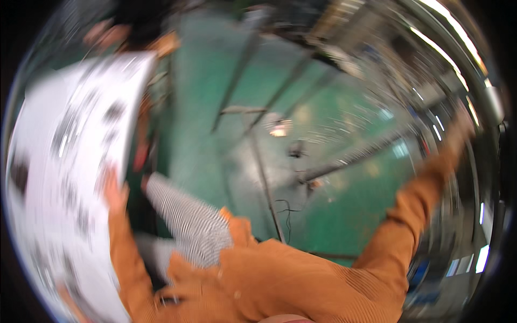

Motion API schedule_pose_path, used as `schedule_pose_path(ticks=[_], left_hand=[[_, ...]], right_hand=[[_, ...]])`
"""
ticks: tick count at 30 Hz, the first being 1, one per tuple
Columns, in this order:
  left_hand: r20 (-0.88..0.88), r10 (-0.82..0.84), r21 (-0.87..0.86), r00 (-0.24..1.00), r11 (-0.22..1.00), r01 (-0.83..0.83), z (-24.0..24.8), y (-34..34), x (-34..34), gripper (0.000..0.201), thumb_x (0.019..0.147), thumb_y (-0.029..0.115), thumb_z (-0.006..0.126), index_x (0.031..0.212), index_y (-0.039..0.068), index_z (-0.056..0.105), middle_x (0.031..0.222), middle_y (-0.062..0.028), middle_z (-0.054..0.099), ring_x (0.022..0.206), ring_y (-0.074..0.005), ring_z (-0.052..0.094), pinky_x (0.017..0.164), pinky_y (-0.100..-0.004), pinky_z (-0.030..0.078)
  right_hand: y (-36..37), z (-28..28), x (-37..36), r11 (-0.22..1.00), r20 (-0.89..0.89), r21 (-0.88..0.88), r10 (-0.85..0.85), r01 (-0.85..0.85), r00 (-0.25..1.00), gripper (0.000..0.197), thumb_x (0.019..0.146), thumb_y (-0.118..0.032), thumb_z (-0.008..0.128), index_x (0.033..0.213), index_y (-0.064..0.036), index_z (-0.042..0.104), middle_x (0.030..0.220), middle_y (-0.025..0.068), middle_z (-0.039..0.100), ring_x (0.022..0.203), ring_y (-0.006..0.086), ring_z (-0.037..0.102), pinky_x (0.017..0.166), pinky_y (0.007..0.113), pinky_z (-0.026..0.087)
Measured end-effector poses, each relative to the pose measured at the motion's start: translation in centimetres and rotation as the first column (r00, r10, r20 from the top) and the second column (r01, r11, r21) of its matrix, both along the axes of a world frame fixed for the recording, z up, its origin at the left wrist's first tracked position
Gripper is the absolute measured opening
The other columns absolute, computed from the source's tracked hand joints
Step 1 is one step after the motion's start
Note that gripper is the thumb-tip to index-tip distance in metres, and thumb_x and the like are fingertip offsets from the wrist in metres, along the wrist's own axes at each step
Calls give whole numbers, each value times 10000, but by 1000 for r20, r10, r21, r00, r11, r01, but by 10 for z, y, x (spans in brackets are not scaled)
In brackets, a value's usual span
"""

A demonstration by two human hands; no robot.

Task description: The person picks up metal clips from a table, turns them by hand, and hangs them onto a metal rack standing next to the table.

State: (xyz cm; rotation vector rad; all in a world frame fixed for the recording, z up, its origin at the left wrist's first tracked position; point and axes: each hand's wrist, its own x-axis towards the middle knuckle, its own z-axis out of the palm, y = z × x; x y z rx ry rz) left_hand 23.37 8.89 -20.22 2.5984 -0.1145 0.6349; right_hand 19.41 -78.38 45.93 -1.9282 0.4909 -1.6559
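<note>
Motion smears the whole view. My left hand [114,192] lies at the right edge of a white-topped table [97,107], fingers stretched forward and thumb apart. It holds nothing that I can see. Dark and shiny small items, too blurred to name, are scattered over the tabletop beside it. My right arm, in an orange corduroy sleeve, reaches far out to the right. At its end my right hand [461,126] is smeared against grey, streaked equipment, so its fingers and anything in them cannot be made out.
Across the table's far end stands a person in dark clothes, a hand [105,36] near the tabletop. A green floor [204,70] spreads ahead. Thin metal bars [262,177] and a long dark pole [361,153] cross it, with a dark cable [288,215] nearby.
</note>
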Motion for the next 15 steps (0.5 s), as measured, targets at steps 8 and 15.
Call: schedule_pose_path(ticks=[8,15], left_hand=[[-285,238,375,929,919,-120,120,-36,-48,866,776,266,640,1520,266,197,1601,-3,120,1474,-224,114,1139,-642,106],[-188,546,-37,816,826,-562,163,-16,-146,662,836,239,630,1449,175,386,1537,-56,313,1444,-251,227,1125,-611,163]], right_hand=[[147,-191,31,974,163,-181,164,-134,973,197,880,-99,617,1020,37,648,918,103,691,740,194,665,595,260,552],[555,-319,121,500,-289,-194,793,-844,536,163,919,-81,575,1027,5,660,974,98,681,781,192,644,609,246,524]])
